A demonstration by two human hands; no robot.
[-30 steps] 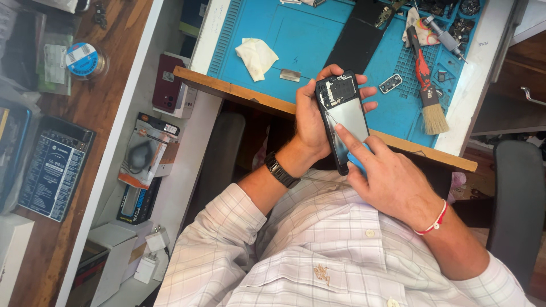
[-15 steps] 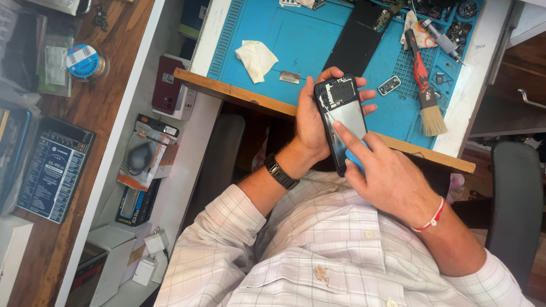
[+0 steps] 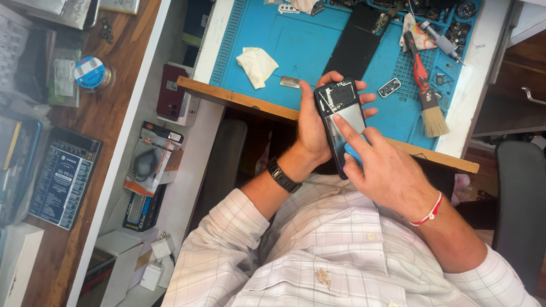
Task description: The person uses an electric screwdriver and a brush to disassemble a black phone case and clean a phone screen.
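Observation:
My left hand [image 3: 311,128] grips an opened smartphone [image 3: 339,107] with its back cover off, showing a silver battery and dark circuit parts. It is held above the near edge of a blue work mat [image 3: 307,40]. My right hand [image 3: 382,167] rests on the phone, index finger pressing on the battery, with a small blue piece [image 3: 354,152] under the fingers. A black watch sits on my left wrist, a red string band on my right.
On the mat lie a white cloth [image 3: 257,65], a black phone panel [image 3: 357,48], a red-handled brush [image 3: 427,94], a small camera frame [image 3: 389,87] and loose parts. A wooden shelf [image 3: 74,142] at left holds boxes and a tape roll [image 3: 90,73]. A dark chair [image 3: 520,204] stands right.
Both hands and the phone hold nearly the same pose. My right index finger has shifted slightly along the battery.

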